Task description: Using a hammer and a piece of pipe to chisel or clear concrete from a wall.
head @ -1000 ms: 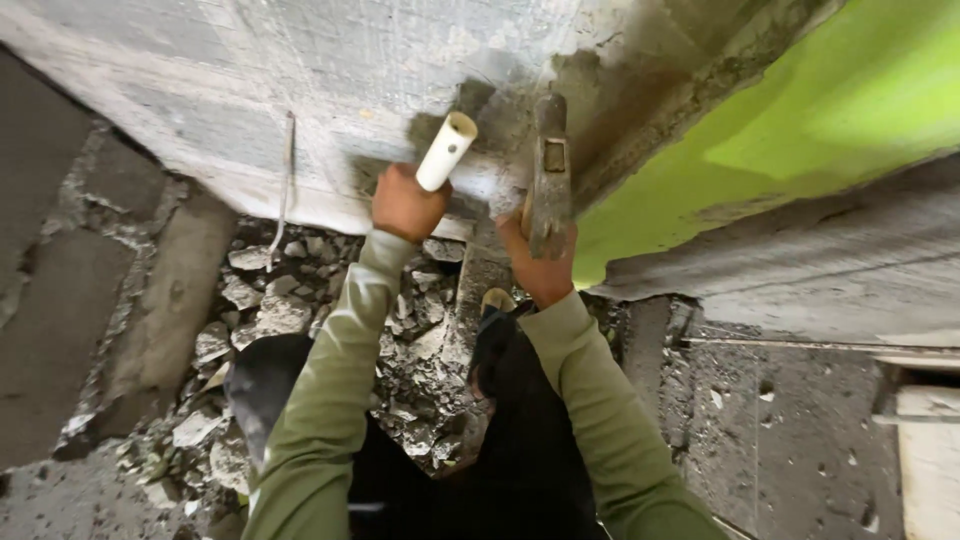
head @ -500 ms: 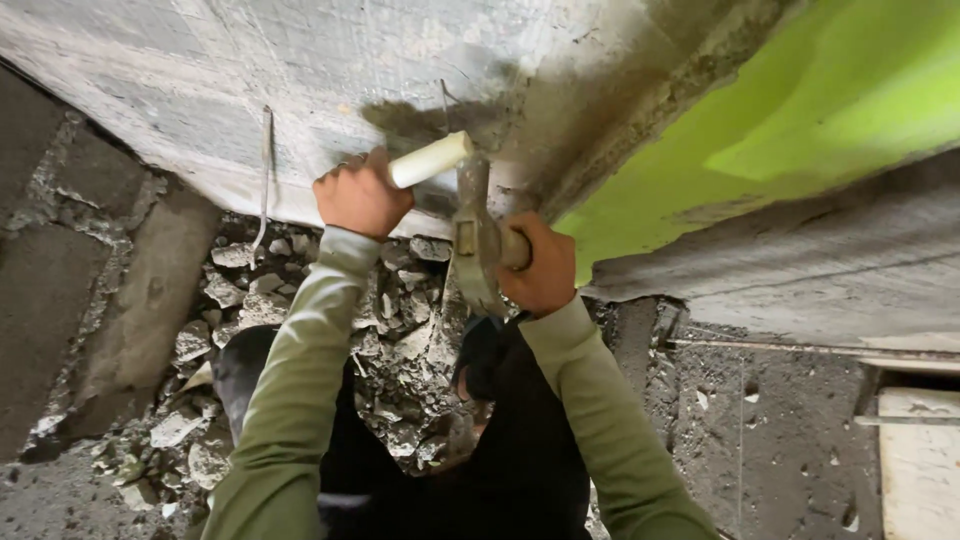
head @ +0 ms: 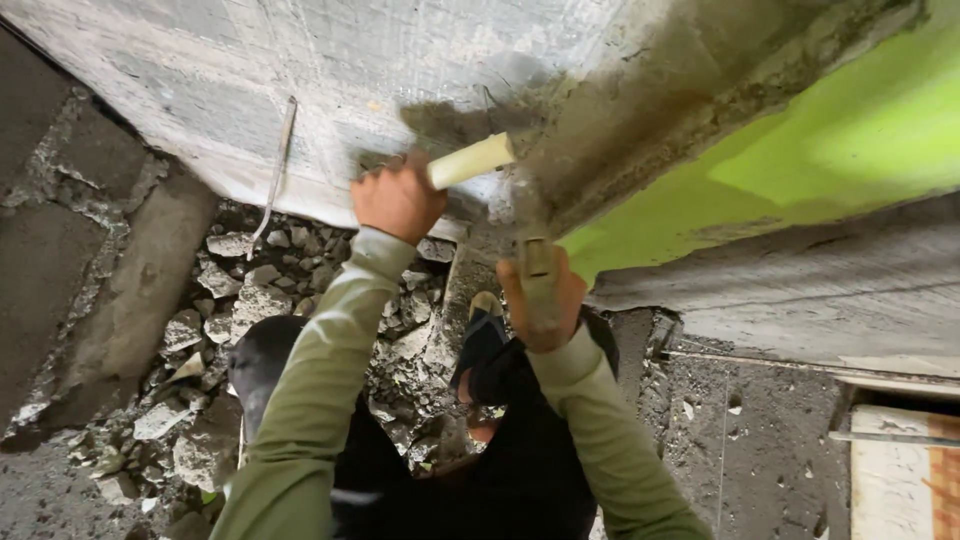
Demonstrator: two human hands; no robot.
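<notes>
Head view: left hand [head: 398, 198] around chisel [head: 470, 161]

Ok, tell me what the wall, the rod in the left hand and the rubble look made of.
Wall: grey concrete or plaster, rough, matte, chipped. Rod in the left hand: cream, smooth, probably plastic. Rubble: broken grey concrete chunks, dusty.

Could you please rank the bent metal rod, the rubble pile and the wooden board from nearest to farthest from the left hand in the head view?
From the left hand:
1. Bent metal rod, just left, against the wall.
2. Rubble pile, below left.
3. Wooden board, far lower right.
</notes>
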